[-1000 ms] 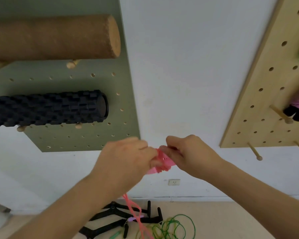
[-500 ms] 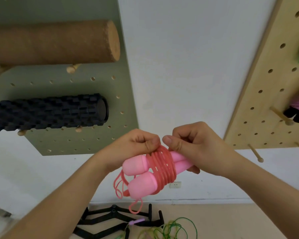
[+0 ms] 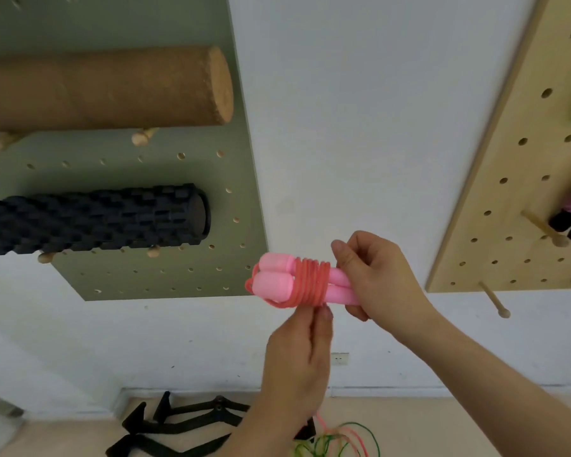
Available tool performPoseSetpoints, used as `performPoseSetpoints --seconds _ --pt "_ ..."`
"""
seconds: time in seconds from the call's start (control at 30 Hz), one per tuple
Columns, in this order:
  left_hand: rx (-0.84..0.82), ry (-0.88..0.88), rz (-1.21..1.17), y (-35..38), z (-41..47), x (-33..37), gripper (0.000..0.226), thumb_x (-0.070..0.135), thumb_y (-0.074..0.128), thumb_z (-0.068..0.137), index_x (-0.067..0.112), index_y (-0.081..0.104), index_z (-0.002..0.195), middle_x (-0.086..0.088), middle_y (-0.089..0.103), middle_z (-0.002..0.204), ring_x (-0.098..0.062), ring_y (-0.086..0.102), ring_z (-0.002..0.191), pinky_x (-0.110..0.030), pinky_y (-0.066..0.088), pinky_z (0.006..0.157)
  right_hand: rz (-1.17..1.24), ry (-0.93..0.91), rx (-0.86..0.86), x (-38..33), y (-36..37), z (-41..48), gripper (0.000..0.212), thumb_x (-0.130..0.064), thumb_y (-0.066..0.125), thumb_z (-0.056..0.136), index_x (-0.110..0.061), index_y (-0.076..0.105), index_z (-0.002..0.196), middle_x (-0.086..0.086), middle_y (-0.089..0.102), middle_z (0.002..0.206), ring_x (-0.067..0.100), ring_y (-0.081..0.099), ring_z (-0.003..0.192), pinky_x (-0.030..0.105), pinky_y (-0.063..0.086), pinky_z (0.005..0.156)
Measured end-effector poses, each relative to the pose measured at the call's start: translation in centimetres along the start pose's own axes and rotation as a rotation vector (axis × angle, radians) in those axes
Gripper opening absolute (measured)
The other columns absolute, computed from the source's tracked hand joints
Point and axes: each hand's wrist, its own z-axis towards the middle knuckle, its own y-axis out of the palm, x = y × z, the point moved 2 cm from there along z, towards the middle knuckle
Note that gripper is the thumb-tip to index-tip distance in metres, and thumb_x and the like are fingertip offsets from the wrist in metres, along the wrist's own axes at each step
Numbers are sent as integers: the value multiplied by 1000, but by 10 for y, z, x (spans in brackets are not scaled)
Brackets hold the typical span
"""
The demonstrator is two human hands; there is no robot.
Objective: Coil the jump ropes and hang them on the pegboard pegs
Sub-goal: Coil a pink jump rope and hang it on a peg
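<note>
Head camera, our right hand (image 3: 379,278) curled round the pink jump rope (image 3: 277,285) handles, our left hand (image 3: 297,357) pinching its cord

Handles (image 3: 274,283) pale pink, plain; cord (image 3: 312,282) on them a deeper coral pink. Left pegboard (image 3: 241,133) sage green; right pegboard (image 3: 508,199) pale natural wood, pegs (image 3: 493,299) the same tone. Upper roller (image 3: 112,87) speckled cork brown; lower roller (image 3: 89,219) black, raised block pattern. Wall (image 3: 360,110) white. Floor (image 3: 442,423) pale tan; loose rope (image 3: 320,448) on it bright green
</note>
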Motion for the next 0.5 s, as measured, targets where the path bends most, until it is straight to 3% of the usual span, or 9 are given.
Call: performPoseSetpoints --seconds 0.07,0.13,0.17,0.23,0.33,0.4,0.43,0.5 --pt "-21 37 126 2 -7 -4 43 56 22 95 27 47 77 11 48 57 -9 46 55 -18 30 50 -95 -30 73 4 -2 5 37 -27 52 98 -8 40 68 3 44 51 22 44 38 23 33 38" --pt "-41 -27 90 -1 -12 1 52 59 18 94 24 51 76 19 54 58 -4 49 54 -16 31 51 -254 -111 133 8 -3 8 36 -28 49 99 -11 39 68 1 43 54 19 42 45 26 34 42" --pt "-66 -72 78 -3 -11 4 50 58 19 93 24 53 76 23 55 57 -4 50 53 -16 31 52 -342 -151 143 10 -3 9 34 -27 48 99 -12 39 70 0 42 54 16 39 46 23 31 43" --pt "-152 -134 129 -7 -8 7 42 51 23 97 27 54 81 14 54 54 -7 51 56 -24 37 57 -493 -190 129 15 2 8 30 -24 43 101 -11 38 75 -2 39 53 15 35 46 25 26 43" --pt "-264 8 502 -9 -7 22 23 37 26 103 26 39 118 9 48 68 -18 48 64 -33 33 59 -658 -201 83 26 5 7 25 -24 38 102 -11 35 81 -2 39 55 24 41 51 34 26 49" --pt "-301 99 724 -10 -10 29 49 26 39 99 26 13 140 6 45 68 -20 42 57 -32 30 53 -723 -189 62 31 2 9 25 -26 36 102 -12 33 82 -3 39 58 30 45 57 35 29 53" --pt "-306 154 816 -11 -10 29 65 24 52 93 26 11 143 5 41 61 -20 37 50 -30 25 46 -733 -184 61 31 -1 10 25 -26 35 103 -12 32 81 -3 39 58 31 44 57 35 29 53" --pt "-342 189 920 -18 -7 30 82 20 82 58 25 47 132 2 25 45 -19 19 37 -21 4 43 -771 -191 36 30 -3 10 26 -27 34 103 -12 32 81 -3 39 58 29 42 56 35 29 54"
